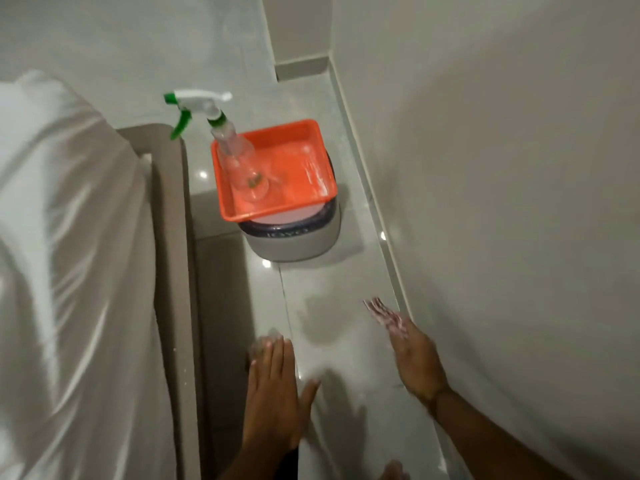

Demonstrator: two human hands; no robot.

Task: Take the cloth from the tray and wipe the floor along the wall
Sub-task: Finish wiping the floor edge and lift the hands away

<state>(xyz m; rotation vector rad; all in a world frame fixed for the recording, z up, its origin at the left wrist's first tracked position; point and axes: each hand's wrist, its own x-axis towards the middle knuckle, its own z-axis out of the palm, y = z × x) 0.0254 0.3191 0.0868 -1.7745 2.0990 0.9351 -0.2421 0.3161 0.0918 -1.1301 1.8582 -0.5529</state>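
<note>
Glossy pale grey floor tiles (332, 341) run in a narrow strip between a bed on the left and a plain light wall (502, 185) on the right, with a low skirting along the wall's foot. White bedding (62, 254) hangs over a brown padded bed frame (173, 271). Further along the strip stands a round grey stool (294, 242), and an orange tray (273, 168) sits on top of it. A clear spray bottle (239, 157) with a white and green trigger head stands upright in the tray's near left corner; the rest of the tray floor shows only pale smears. The left hand (273, 389) lies palm down, fingers spread and grasping nothing, pressed flat on the tile beside the bed frame. The right hand (412, 355) is blurred, close to the skirting, fingers extended over a small cloth (384, 315) with pinkish and white marks, which lies against the floor near the wall.
</note>
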